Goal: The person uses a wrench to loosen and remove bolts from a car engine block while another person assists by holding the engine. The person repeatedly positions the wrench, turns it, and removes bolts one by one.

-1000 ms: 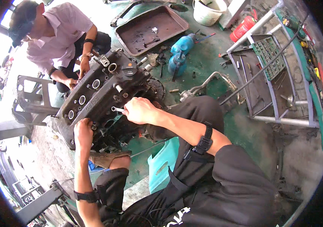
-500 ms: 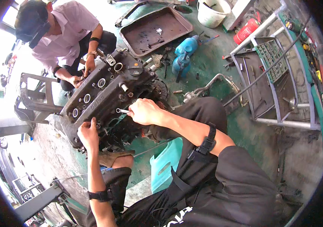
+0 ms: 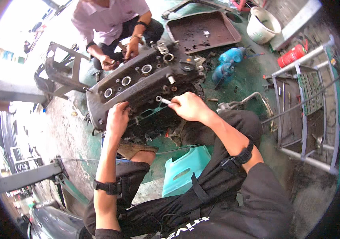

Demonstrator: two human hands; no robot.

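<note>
The right hand has its fingers closed around a silver metal wrench with a ring-shaped end; the ring points left, over the near long side of a dark, grimy metal engine, and whether it touches cannot be told. The left hand is at the same near side, further left, its fingers bent and fingertips against the engine; whether they pinch something cannot be told. The engine lies on the green floor in front of the person, its row of round, pale-rimmed openings slanting up to the right. Across it crouches a co-worker in a pale pink shirt, both hands near the far edge. A turquoise plastic stool with a slot stands nearer the person, and a brown rectangular metal tray lies beyond the engine.
</note>
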